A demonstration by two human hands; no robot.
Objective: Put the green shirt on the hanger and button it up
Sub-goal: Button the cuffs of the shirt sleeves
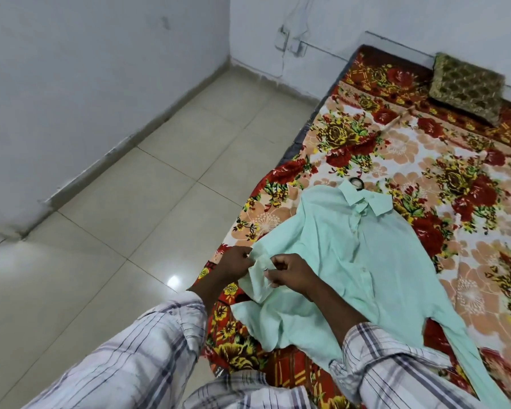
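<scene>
My left hand [236, 265] and right hand [289, 273] both pinch the cuff [259, 278] at lower centre, while the green shirt [351, 261] extends lengthwise toward the hanger [357, 182] at its collar, upper right.

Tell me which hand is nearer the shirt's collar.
Right. The right hand pinches the sleeve cuff, below and left of the collar; the left hand holds the same cuff, farther left.
</scene>
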